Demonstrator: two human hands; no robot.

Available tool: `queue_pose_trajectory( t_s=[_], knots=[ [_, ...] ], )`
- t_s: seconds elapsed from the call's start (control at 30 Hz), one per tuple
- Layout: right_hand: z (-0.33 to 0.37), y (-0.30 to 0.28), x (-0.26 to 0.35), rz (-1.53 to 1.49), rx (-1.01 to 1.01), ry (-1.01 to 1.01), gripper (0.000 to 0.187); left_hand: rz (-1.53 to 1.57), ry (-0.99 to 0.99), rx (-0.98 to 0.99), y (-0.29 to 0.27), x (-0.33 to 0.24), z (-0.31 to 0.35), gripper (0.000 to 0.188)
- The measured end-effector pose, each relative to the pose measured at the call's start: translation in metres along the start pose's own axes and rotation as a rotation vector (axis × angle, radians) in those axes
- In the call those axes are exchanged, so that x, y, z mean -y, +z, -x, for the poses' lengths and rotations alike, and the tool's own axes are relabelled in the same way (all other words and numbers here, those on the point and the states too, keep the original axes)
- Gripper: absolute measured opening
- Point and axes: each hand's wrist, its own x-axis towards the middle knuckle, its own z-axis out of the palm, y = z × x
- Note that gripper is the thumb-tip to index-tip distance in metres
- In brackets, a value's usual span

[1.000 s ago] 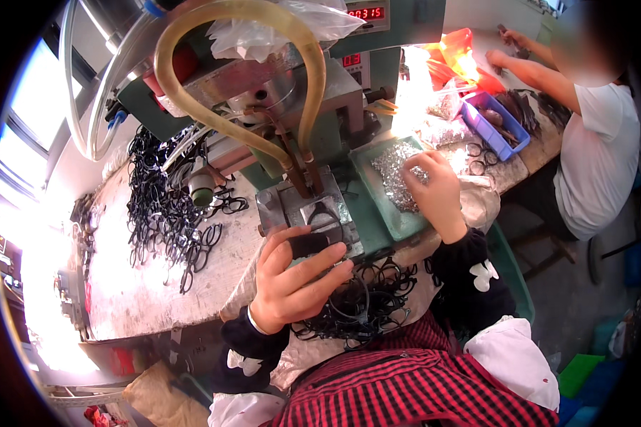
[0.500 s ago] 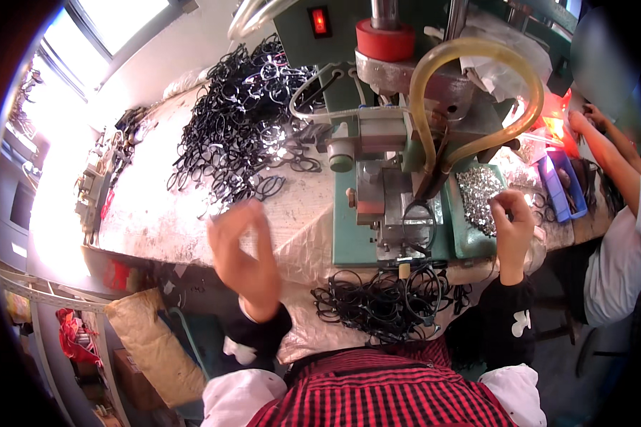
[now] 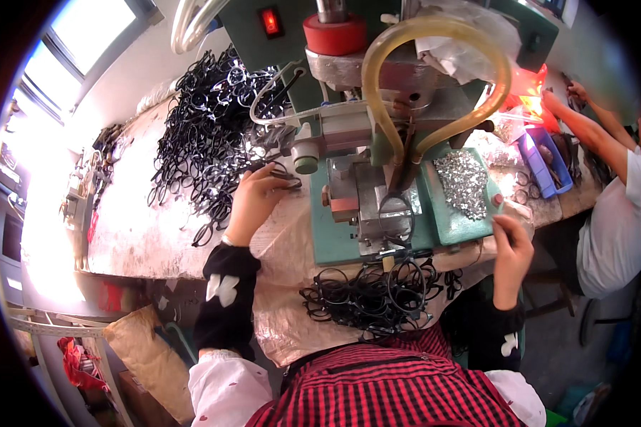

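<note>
Black looped pieces (image 3: 214, 135) lie heaped on the worktop (image 3: 135, 235), head view, ahead of your left hand (image 3: 251, 206); its fingers are at the heap's near edge, cannot tell whether pinching one. Your right hand (image 3: 513, 260): fingers bent, any pinch unclear, just beside the green tray (image 3: 463, 232) of small silvery parts (image 3: 459, 183). Between both hands' fingers: a metal-and-green machine (image 3: 342, 128); nearer you, a second black heap (image 3: 363, 292).

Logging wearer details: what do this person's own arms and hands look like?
The left hand and right hand are gloveless. Both black sleeves carry a lobed white patch; behind them is white fabric, red-speckled on the left.
</note>
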Motion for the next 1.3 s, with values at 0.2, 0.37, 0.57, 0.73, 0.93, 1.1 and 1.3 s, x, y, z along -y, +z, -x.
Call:
queue_pose_trajectory(
  t_s=[0.2,0.37,0.57,0.73,0.93,1.1,1.3],
  knots=[
    [0.024,-0.027,0.011,-0.128,-0.068,0.139,0.010,0.931,-0.126,-0.494,-0.068,-0.020,0.043,0.033],
    [-0.008,0.047,0.105,-0.177,0.376,-0.311,0.015,1.129,-0.271,-0.388,-0.066,-0.058,0.038,0.048],
    [-0.018,0.109,0.113,-0.383,0.253,-0.224,0.034,1.286,-0.399,-0.364,-0.017,-0.079,0.060,0.024],
    [-0.007,0.119,0.107,-0.524,0.258,-0.033,0.041,1.322,-0.289,-0.391,-0.012,-0.103,0.068,0.033],
    [-0.006,0.115,0.135,-0.733,0.362,0.013,0.043,0.671,0.390,-0.625,-0.086,-0.212,0.013,0.037],
    [-0.002,0.091,0.138,-0.597,0.446,-0.084,0.044,1.058,0.202,-0.521,-0.083,-0.236,0.034,0.031],
    [-0.039,0.062,0.014,0.633,0.067,-0.395,0.019,1.600,-0.423,0.721,-0.040,-0.249,0.069,0.031]
  ],
)
